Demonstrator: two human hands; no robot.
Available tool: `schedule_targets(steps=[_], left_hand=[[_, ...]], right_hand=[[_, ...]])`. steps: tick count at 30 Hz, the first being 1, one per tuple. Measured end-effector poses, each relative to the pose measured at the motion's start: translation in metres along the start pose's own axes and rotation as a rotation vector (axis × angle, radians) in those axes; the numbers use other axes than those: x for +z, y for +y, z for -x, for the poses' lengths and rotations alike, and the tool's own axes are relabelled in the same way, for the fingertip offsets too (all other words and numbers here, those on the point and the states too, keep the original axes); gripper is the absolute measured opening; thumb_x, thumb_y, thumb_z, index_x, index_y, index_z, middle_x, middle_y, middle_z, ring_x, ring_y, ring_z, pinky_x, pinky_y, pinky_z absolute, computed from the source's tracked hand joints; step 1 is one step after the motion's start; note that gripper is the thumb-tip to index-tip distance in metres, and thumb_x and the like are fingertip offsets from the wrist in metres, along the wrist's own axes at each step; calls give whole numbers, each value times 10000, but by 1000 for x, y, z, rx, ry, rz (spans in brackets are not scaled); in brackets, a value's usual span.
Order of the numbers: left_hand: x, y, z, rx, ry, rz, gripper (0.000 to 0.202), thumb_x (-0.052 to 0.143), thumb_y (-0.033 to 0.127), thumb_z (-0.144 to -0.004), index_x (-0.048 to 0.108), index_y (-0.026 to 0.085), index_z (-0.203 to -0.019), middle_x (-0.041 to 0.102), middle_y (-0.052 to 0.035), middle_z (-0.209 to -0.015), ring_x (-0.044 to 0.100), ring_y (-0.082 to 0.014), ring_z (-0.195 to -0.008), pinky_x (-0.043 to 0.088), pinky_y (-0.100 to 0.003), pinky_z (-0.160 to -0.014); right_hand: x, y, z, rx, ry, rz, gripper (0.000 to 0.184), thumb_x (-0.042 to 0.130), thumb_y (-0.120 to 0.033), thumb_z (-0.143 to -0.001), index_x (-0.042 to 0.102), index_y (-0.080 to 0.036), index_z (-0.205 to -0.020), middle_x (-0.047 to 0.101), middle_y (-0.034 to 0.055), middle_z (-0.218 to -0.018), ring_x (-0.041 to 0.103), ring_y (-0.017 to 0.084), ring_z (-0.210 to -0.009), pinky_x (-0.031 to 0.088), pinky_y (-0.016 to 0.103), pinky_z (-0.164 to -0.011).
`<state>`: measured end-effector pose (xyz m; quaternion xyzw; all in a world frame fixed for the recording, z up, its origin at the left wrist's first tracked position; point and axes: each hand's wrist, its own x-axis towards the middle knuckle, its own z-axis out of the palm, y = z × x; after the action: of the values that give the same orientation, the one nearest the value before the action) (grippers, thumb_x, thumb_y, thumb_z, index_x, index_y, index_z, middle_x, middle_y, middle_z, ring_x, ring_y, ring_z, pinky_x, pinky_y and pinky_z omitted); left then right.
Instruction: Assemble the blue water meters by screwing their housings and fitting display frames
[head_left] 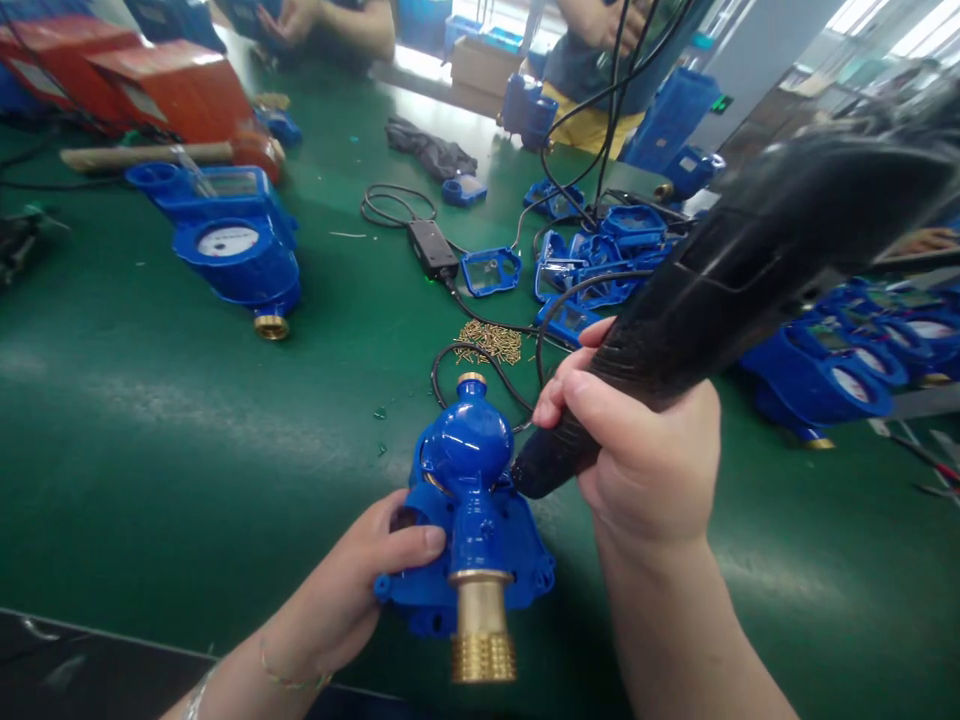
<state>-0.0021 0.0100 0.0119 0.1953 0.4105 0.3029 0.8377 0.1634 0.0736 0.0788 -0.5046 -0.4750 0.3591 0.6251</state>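
In front of me a blue water meter [469, 450] lies with its rounded body up and its brass threaded end toward me. My left hand [375, 565] grips the left side of its blue housing, thumb on top. My right hand [637, 450] is wrapped round a black electric screwdriver [697, 270], held at a slant. Its lower end meets the right side of the meter; the bit tip is hidden. Just beyond the meter is a pile of small brass screws [491, 342]. A black cable loops between the screws and the meter.
Another water meter [232, 240] stands at left, near a mallet [172, 155] and orange boxes [172, 90]. Blue covers [592, 260] are heaped beyond my right hand. A black power adapter [433, 248] lies mid-table. More meters [840, 375] stand at right. Two people are across the table.
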Motion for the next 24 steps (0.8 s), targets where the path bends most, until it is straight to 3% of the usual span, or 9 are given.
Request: schedule_targets(steps=[3,8,15,19,24], left_hand=[[4,2,-1,3,19,-2,429,757,334,-594,633,145,-959,708,-73,-918,651,-207,-772,493,-274,-704],[7,1,-1,-16,55,-35,537,760,349,-578,593,133,-1040,702,-81,-955,647,-220,-811,494,-288,-729],[5,-2,-1,8,29,-89,451,709,343,-639,598,132,-1022,706,-77,-935,642,-231,-838,479,-337,-810],[5,-2,0,25,68,-135,401,709,346,-638,619,126,-962,712,-68,-883,633,-205,-791,484,-297,-747],[3,-3,0,40,24,-153,483,708,382,-639,604,103,-1019,703,-107,-952,633,-237,-845,480,-332,-793]], right_hand=[[-4,2,2,-7,4,-130,189,614,-80,-645,576,-177,-802,575,-54,-541,542,129,-434,450,259,-448],[-10,5,3,-39,48,-142,189,620,-72,-649,579,-167,-807,583,-45,-549,552,136,-438,454,260,-452],[-9,11,1,-27,53,-145,290,638,-91,-629,579,-156,-905,584,-53,-542,552,136,-432,449,260,-450],[-17,-14,-7,-25,-22,-202,350,619,-79,-582,571,-155,-921,580,-55,-539,549,140,-443,459,272,-463],[-39,-64,0,-278,94,-189,198,535,-86,-624,636,-182,-764,554,-33,-519,516,136,-435,419,286,-447]])
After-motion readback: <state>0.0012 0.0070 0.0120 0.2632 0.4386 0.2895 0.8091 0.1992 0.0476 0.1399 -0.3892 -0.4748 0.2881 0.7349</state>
